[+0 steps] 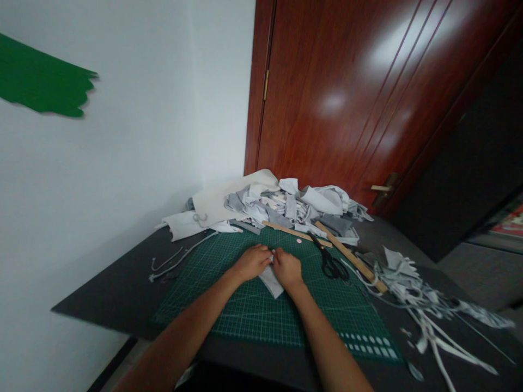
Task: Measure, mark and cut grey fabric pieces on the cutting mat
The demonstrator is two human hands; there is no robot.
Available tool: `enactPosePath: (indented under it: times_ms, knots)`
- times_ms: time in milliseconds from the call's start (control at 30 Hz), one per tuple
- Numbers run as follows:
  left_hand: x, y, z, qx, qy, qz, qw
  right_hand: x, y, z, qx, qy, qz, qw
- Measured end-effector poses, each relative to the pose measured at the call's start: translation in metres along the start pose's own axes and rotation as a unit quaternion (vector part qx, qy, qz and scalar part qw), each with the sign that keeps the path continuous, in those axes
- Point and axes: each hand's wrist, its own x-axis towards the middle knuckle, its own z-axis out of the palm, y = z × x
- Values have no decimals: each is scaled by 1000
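Both hands meet over the middle of a green cutting mat (253,316). My left hand (254,261) has its fingers closed on the upper end of a small light grey piece of fabric (271,283). From the other side my right hand (287,268) pinches the same end, fingertips close to those of the left. The fabric's lower part lies between the wrists and ends in a pointed corner. What the fingertips cover cannot be seen. Right of my right hand, black-handled scissors (334,267) lie on the mat.
A heap of grey and white fabric scraps (286,204) fills the table's back edge, against a wooden door (327,109). Two wooden rulers (351,257) lie near the scissors. Fabric strips (433,305) tangle at right, and cords (183,256) lie at left. A white wall (122,163) bounds the left.
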Motion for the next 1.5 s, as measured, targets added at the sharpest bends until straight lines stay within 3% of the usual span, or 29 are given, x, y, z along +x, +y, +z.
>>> enactPosePath:
  times_ms: [1500]
  knots:
    - [1,-1,0,-22,0,2,1000,0,0,1,1,2,-4,1000]
